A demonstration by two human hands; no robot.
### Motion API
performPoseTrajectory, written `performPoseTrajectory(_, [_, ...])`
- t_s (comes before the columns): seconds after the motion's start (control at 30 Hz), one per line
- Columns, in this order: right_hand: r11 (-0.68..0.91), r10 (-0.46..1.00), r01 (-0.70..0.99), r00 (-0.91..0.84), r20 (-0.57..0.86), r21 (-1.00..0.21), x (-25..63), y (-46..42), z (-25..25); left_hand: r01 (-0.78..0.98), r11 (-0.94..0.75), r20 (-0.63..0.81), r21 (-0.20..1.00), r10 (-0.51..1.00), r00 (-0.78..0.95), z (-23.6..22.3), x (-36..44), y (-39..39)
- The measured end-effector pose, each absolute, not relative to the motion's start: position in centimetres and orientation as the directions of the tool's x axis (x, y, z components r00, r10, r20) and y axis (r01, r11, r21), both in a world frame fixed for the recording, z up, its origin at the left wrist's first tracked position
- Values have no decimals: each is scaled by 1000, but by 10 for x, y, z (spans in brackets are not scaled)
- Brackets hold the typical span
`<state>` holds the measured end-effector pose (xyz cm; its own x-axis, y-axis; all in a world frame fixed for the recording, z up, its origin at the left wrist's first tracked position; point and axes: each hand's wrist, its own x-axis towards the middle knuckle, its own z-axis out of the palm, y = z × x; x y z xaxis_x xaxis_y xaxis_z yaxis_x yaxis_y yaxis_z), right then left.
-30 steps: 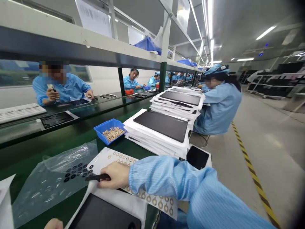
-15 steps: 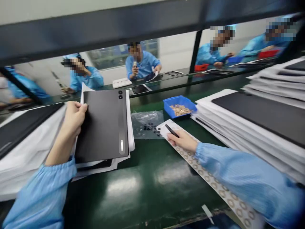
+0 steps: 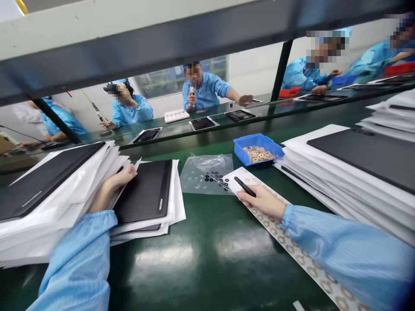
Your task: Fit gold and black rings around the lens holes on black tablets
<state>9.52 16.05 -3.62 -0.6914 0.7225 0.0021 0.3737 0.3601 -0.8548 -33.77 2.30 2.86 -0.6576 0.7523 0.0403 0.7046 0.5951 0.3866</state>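
Note:
My left hand (image 3: 121,178) grips the left edge of a black tablet cover (image 3: 147,190) that lies flat on white sheets on the green bench (image 3: 207,255). My right hand (image 3: 261,201) is closed on black tweezers (image 3: 244,186), resting on a long white strip of tan rings (image 3: 292,248). Just beyond the tweezers lies a clear plastic bag (image 3: 204,172) with small black rings on it.
A blue tray (image 3: 257,149) of tan rings stands behind the strip. Tall stacks of black covers in white sheets lie at the left (image 3: 48,190) and right (image 3: 356,168). Several people in blue coats work across the far conveyor (image 3: 201,125) under a shelf beam.
The cover, held tilted up in my left hand half a second ago, now lies flat on the sheets. My view swung from the right side to the bench front.

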Motion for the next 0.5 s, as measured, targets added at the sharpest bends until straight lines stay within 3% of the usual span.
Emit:
performPoseTrajectory(0.13, [367, 721, 374, -693, 6, -852, 95, 160, -36, 730, 638, -76, 246, 763, -641, 43, -334, 18])
performPoseTrajectory(0.27, [375, 733, 387, -680, 13, -842, 92, 163, -29, 821, 539, -49, 186, 840, -541, 60, -306, 24])
performPoseTrajectory(0.4, [426, 773, 377, -625, 114, -822, 112, 151, 16, 940, 271, 37, 205, 958, -284, 67, -245, 31])
performPoseTrajectory(0.5, [535, 771, 331, -567, 290, -777, 162, 115, 67, 963, -23, 31, 270, 999, 16, 61, -185, 25])
